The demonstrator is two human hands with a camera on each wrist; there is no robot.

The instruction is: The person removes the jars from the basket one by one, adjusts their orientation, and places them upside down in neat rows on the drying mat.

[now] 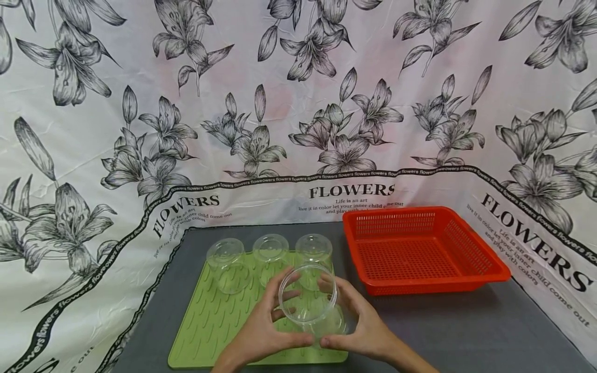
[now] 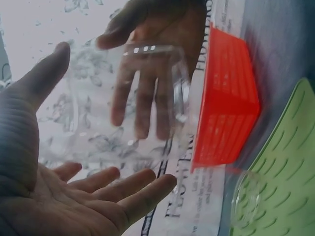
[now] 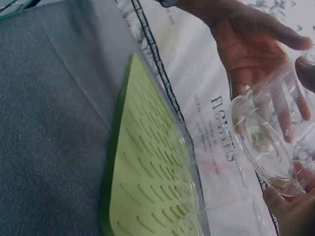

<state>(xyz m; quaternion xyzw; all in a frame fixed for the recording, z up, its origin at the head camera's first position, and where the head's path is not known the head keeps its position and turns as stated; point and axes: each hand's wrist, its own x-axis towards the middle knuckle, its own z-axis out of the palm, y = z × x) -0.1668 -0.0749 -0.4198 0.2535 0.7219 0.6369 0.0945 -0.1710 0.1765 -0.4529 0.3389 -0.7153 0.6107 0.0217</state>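
Both my hands hold a clear plastic tub (image 1: 309, 317) between them, tilted, above the front right of a green ridged mat (image 1: 205, 324). The left hand (image 1: 268, 324) curves round its left side, thumb in front and fingers behind. On the other side the right hand (image 1: 361, 324) curves round it in the same way, the two thumb tips close together. The right wrist view shows the tub's round base (image 3: 263, 145). Along the mat's back stand three similar clear tubs, at left (image 1: 226, 264), middle (image 1: 270, 256) and right (image 1: 313, 251).
A red plastic basket (image 1: 429, 286) with mesh walls stands at the back right of the grey table (image 1: 420, 324). A white cloth with printed flowers (image 1: 261, 202) hangs behind the table and along its sides.
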